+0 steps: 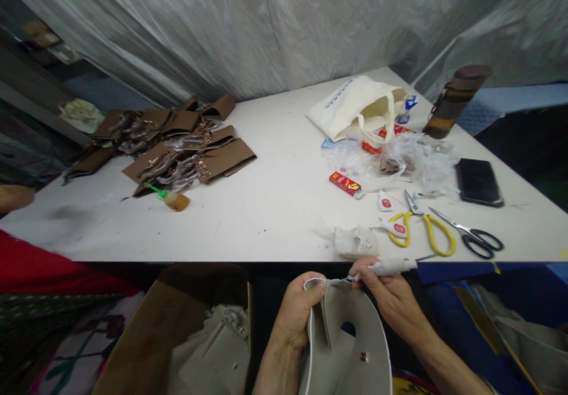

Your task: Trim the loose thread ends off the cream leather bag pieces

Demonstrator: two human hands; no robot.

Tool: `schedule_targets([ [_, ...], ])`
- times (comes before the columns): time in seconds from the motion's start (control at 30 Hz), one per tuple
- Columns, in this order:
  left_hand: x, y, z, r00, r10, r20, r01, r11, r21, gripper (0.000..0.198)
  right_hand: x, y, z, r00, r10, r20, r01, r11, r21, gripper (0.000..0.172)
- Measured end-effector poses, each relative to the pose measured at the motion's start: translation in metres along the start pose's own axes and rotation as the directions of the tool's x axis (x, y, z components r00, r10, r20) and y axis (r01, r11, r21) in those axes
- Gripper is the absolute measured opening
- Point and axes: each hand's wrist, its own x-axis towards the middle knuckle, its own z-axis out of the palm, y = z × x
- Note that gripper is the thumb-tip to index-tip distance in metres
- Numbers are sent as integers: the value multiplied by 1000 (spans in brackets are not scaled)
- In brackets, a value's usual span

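The grey bag piece (350, 336) stands upright below the near edge of the surface (275, 206), nearer to the person than the yellow scissors (426, 232) and a little to their left. It has a small metal stud on its front and a dark opening above the stud. The left hand (296, 315) is clenched on the left top corner of the piece, with the thumb pressed on the rim. The right hand (387, 294) pinches a white tool (393, 266) between thumb and fingers, and the thin tip of the tool lies on the top rim of the piece.

Just left of the yellow scissors there is a crumpled white lump (355, 241), and 2 small white tubes (385, 201) with red labels lie near their handles. The black scissors (477, 238) lie just right of the yellow scissors. Behind the yellow scissors are a red box (345, 183), a heap of clear plastic (399, 158) and a cream tote bag (359, 108). A black phone (478, 181) is behind them to the right, and a brown bottle (455, 100) stands farther back. Far left of the yellow scissors lie many brown leather pieces (177, 143) with a small green-capped bottle (173, 198) beside them. Below the surface, left of the yellow scissors, a cardboard box (168, 330) holds more grey pieces (217, 347).
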Motion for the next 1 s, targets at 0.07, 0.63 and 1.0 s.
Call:
schedule_targets([
  [0.07,0,-1,0,1000,-1,-3,1,1000,-2,55,0,0,0,1000,0,21,0,1000,16,38],
  [0.63,-8,1,9,1000,4,12,-5,1000,22,50,6,6,2,996,58,68,-60,998,29,44],
  [1.0,-19,5,21,996,88,2,-88,995,54,41,10,6,13,997,57,44,-60,996,72,43],
])
